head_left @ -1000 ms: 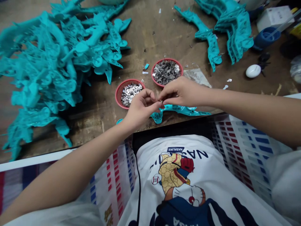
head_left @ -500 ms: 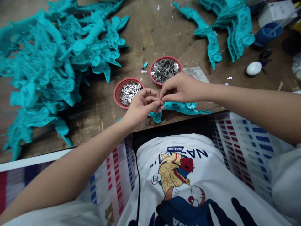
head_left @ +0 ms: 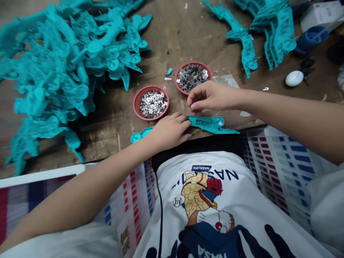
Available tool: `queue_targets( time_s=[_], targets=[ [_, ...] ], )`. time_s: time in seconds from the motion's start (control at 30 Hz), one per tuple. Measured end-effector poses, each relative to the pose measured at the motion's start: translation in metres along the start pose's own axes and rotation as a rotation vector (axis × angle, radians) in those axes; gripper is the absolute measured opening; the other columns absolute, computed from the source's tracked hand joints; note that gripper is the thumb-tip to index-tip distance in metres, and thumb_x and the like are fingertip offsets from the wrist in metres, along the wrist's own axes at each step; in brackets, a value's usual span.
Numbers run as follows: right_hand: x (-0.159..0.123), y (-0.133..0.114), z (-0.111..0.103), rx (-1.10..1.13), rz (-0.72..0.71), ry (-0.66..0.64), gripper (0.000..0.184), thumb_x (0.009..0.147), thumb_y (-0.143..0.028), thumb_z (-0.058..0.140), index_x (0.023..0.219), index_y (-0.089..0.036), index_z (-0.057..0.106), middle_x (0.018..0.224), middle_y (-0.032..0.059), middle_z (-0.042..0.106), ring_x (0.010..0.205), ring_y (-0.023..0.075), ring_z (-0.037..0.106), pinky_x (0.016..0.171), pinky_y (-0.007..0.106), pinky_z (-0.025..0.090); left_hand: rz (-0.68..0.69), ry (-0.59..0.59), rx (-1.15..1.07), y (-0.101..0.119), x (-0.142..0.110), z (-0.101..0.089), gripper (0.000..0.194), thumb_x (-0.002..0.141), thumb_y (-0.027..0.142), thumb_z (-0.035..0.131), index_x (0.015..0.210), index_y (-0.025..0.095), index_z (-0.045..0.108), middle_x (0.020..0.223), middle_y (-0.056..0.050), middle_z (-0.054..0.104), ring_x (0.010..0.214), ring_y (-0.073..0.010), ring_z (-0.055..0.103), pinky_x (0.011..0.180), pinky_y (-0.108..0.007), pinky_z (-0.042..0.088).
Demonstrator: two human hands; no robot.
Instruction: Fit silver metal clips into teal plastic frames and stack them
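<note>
A long turquoise plastic part (head_left: 205, 124) lies along the near edge of the table. My left hand (head_left: 171, 131) is laid over its middle, fingers curled down onto it and hiding that stretch. Just above the part, my right hand (head_left: 204, 97) hovers with thumb and forefinger pinched together; whatever is between the fingertips is too small to make out. Behind my left hand stands a red basket (head_left: 136, 111) of shiny small metal pieces (head_left: 153, 104). A second red basket (head_left: 176, 81), holding darker metal pieces (head_left: 192, 77), is just behind my right hand.
Turquoise parts form a big pile (head_left: 61, 68) at the left. More turquoise parts (head_left: 276, 32) are stacked at the back right, near a blue cup (head_left: 309, 40), a white box (head_left: 321, 16) and a white egg-shaped object (head_left: 294, 78). Plastic crates (head_left: 285, 154) flank my lap.
My hands, fingertips together before, have separated. The left has come down onto the turquoise part with its palm turned downward; the right stays pinched above it. The view has shifted slightly.
</note>
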State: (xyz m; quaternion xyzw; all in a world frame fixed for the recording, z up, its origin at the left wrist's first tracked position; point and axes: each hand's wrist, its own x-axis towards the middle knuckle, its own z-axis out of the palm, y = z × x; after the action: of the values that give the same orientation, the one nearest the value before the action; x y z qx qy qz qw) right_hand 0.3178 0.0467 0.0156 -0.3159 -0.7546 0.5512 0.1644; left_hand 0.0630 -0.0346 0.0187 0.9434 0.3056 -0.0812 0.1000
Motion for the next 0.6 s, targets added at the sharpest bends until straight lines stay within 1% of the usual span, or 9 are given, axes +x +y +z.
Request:
queue_targets(
  time_s=[0.07, 0.17, 0.23, 0.33, 0.4, 0.5, 0.6],
  targets=[
    [-0.001, 0.001, 0.0, -0.116, 0.0, 0.0, 0.013, 0.106, -0.034, 0.084, 0.107, -0.021, 0.082, 0.098, 0.0032, 0.084, 0.09, 0.0188, 0.077, 0.085, 0.032, 0.061, -0.016, -0.02, 0.042, 0.0, 0.001, -0.004, 0.028, 0.115, 0.036, 0.066, 0.127, 0.015, 0.081, 0.133, -0.016, 0.08, 0.126, -0.0358, 0.075, 0.108, -0.049, 0.064],
    [-0.002, 0.003, 0.001, -0.339, -0.015, -0.06, 0.009, 0.101, -0.025, 0.08, 0.107, -0.019, 0.082, 0.098, 0.004, 0.084, 0.092, 0.0206, 0.075, 0.084, 0.032, 0.056, -0.028, -0.026, 0.068, -0.002, 0.002, -0.005, 0.025, 0.114, 0.031, 0.064, 0.122, 0.017, 0.084, 0.133, -0.016, 0.079, 0.121, -0.0354, 0.075, 0.099, -0.048, 0.063],
    [-0.002, 0.004, 0.002, -0.414, -0.033, -0.117, 0.011, 0.097, -0.021, 0.077, 0.106, -0.018, 0.083, 0.097, 0.0041, 0.084, 0.088, 0.02, 0.073, 0.082, 0.032, 0.053, -0.031, -0.028, 0.072, -0.003, 0.002, -0.004, 0.026, 0.113, 0.029, 0.064, 0.123, 0.018, 0.085, 0.136, -0.016, 0.078, 0.12, -0.0355, 0.075, 0.096, -0.048, 0.062],
    [-0.001, 0.008, 0.003, -0.437, -0.06, -0.186, 0.014, 0.095, -0.018, 0.075, 0.105, -0.018, 0.084, 0.097, 0.0033, 0.083, 0.084, 0.019, 0.071, 0.08, 0.032, 0.052, -0.029, -0.026, 0.066, -0.005, 0.001, -0.004, 0.028, 0.113, 0.029, 0.063, 0.127, 0.021, 0.086, 0.138, -0.015, 0.076, 0.12, -0.0346, 0.076, 0.094, -0.047, 0.062],
    [0.0, 0.01, 0.003, -0.434, -0.061, -0.204, 0.015, 0.094, -0.019, 0.075, 0.106, -0.018, 0.085, 0.096, 0.0025, 0.084, 0.084, 0.0189, 0.072, 0.081, 0.032, 0.053, -0.026, -0.026, 0.06, -0.005, 0.0, -0.004, 0.029, 0.113, 0.029, 0.062, 0.127, 0.021, 0.086, 0.142, -0.015, 0.075, 0.122, -0.0345, 0.076, 0.095, -0.047, 0.062],
    [0.0, 0.011, 0.002, -0.422, -0.053, -0.21, 0.022, 0.096, -0.021, 0.076, 0.114, -0.019, 0.088, 0.098, 0.0016, 0.085, 0.086, 0.0192, 0.073, 0.082, 0.031, 0.054, -0.021, -0.04, 0.054, -0.005, 0.0, -0.005, 0.028, 0.112, 0.029, 0.063, 0.128, 0.021, 0.086, 0.146, -0.015, 0.076, 0.126, -0.0346, 0.076, 0.097, -0.047, 0.062],
    [0.0, 0.013, 0.002, -0.432, -0.062, -0.222, 0.028, 0.099, -0.024, 0.074, 0.122, -0.021, 0.089, 0.105, 0.0017, 0.087, 0.092, 0.0204, 0.076, 0.086, 0.032, 0.056, -0.024, -0.045, 0.053, -0.005, 0.0, -0.006, 0.028, 0.112, 0.029, 0.063, 0.129, 0.022, 0.085, 0.146, -0.014, 0.077, 0.128, -0.0341, 0.077, 0.099, -0.046, 0.062]
  ],
)
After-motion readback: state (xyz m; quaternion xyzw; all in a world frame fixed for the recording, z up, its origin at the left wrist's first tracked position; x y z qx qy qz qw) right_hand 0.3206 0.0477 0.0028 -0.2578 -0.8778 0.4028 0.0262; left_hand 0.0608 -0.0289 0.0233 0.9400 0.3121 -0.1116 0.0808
